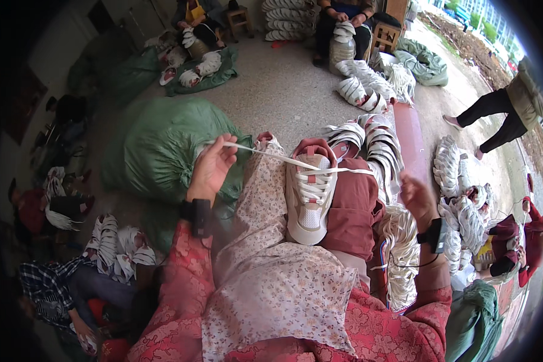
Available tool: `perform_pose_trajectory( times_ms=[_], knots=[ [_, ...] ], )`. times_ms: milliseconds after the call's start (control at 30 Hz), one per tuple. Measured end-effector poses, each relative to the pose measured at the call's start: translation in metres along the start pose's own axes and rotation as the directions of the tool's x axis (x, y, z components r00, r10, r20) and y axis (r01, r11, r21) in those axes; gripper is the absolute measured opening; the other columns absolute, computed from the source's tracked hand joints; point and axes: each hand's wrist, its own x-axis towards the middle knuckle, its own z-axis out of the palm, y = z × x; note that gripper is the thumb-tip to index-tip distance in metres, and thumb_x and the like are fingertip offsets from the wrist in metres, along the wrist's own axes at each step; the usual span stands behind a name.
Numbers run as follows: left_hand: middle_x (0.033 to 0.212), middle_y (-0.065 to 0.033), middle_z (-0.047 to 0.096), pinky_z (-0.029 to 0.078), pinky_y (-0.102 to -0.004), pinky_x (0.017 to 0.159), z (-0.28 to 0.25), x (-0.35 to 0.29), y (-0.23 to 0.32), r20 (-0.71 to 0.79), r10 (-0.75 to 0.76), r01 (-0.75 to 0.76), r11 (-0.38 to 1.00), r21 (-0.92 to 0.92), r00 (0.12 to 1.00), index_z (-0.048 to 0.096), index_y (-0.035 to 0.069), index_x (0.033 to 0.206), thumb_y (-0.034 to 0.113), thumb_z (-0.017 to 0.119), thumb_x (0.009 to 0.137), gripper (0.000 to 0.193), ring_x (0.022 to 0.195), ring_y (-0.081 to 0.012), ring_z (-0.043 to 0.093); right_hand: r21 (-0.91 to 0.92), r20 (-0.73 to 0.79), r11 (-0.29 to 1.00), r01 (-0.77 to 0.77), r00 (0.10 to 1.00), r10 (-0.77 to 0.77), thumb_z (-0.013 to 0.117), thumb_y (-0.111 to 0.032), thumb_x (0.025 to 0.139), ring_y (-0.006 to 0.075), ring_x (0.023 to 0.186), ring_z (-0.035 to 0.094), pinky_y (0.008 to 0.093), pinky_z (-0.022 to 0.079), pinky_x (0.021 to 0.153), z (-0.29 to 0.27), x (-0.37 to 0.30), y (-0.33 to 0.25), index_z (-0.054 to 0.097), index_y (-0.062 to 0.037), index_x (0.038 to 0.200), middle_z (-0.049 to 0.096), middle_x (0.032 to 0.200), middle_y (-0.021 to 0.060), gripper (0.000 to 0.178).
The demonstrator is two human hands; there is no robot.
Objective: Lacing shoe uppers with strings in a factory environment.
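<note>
A beige-and-white sneaker (308,220) with a red lining rests across my lap, its toe towards me. White lace is threaded through its eyelets. My left hand (215,161) is raised to the left of the shoe, fingers pinched on one end of the shoelace (265,154), which stretches taut back to the top eyelets. Another length of lace runs right from the shoe over my dark red trouser leg. My right hand (419,196) hovers beyond that leg with its fingers curled. It is smeared by motion, so whether it grips the lace is unclear.
A big green sack (157,142) bulges at my left. Stacked shoe uppers (383,145) lie ahead right, with a hank of white laces (401,259) beside my right thigh. Several people sit around with more shoes; a walking person (507,105) is at the right.
</note>
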Motion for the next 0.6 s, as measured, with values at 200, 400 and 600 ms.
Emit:
perform_pose_trajectory(
  times_ms=[200, 400, 600],
  knots=[
    [0.074, 0.0039, 0.049, 0.042, -0.0248, 0.058, -0.039, -0.03, -0.008, 0.117, 0.069, -0.067, 0.997, -0.025, 0.991, 0.058, -0.003, 0.119, 0.026, 0.061, 0.097, 0.038, 0.066, -0.0072, 0.047, -0.294, 0.089, 0.929, -0.224, 0.962, 0.26, 0.06, -0.015, 0.095, 0.0086, 0.068, 0.059, 0.0226, 0.048, 0.058, 0.119, -0.003, 0.095, 0.056, -0.0016, 0.123, 0.068, 0.098, 0.0039, 0.032],
    [0.074, 0.0038, 0.049, 0.044, -0.0249, 0.062, -0.004, -0.055, 0.033, 0.307, 0.247, -0.268, 0.963, 0.028, 0.919, 0.059, -0.006, 0.118, 0.027, 0.059, 0.098, 0.039, 0.067, -0.0078, 0.048, -0.154, 0.203, 0.971, -0.185, 0.955, 0.215, 0.059, -0.022, 0.097, 0.0078, 0.064, 0.054, 0.0226, 0.043, 0.054, 0.128, 0.046, 0.106, 0.059, -0.0078, 0.105, 0.065, 0.091, -0.0001, 0.017],
    [0.072, 0.0043, 0.048, 0.045, -0.0239, 0.063, -0.002, -0.038, 0.042, 0.314, 0.251, -0.306, 0.942, 0.14, 0.916, 0.061, -0.006, 0.117, 0.027, 0.06, 0.097, 0.038, 0.067, -0.0065, 0.048, -0.014, 0.144, 0.989, -0.147, 0.979, 0.148, 0.059, -0.017, 0.096, 0.0065, 0.057, 0.045, 0.0221, 0.035, 0.049, 0.128, 0.066, 0.098, 0.059, -0.009, 0.098, 0.057, 0.076, -0.0034, 0.008]
  ],
)
